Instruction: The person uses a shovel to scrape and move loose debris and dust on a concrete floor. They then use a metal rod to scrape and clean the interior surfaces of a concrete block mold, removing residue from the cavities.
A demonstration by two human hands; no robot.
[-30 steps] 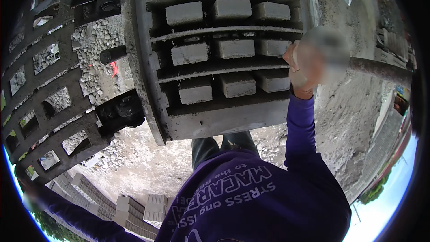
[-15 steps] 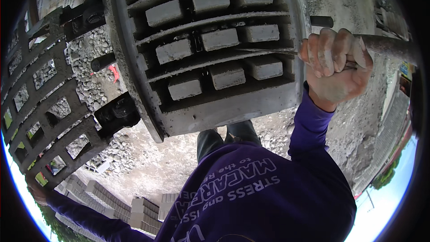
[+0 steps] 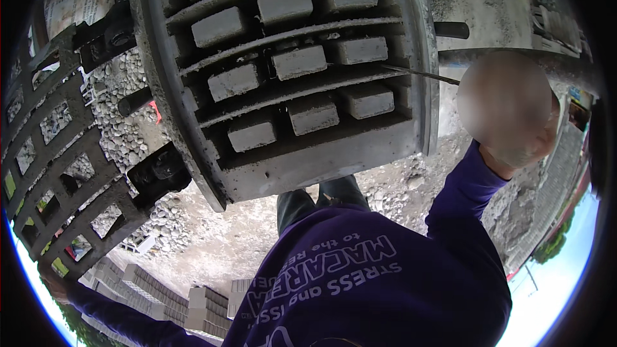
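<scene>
Nearest the camera, the purple shirt [image 3: 385,283] filled the lower middle, below the grey mould [image 3: 302,170], and both sleeves reached out from it.

The right hand [image 3: 508,112] was raised just to the right of the mould, at the grey bar [image 3: 565,64] that ran out from the mould's right side. Half a second earlier its fingers had been plainly wrapped around that bar. Now the hand was smeared, so whether it was clamped on the bar could not be told. Over the past second it had drifted steadily away from the mould's right rim and a little lower. That read as the bar being swung outward, a stroke under way rather than finished.

The left hand [image 3: 54,283] was far to the lower left of the mould, at the bottom edge of the dark metal grid frame [image 3: 64,173]. It was too small and dim to tell whether it gripped the frame. The frame's place left of the mould had hardly changed.

Inside the mould, the grey blocks [image 3: 299,61] sat in rows between the ribs, and they showed larger than a second before. A thin rod [image 3: 418,74] crossed the mould's right rim.

Farther off, gravel [image 3: 128,77] lay beyond the mould's left edge, and stacked blocks [image 3: 160,289] stood on the ground below it.
</scene>
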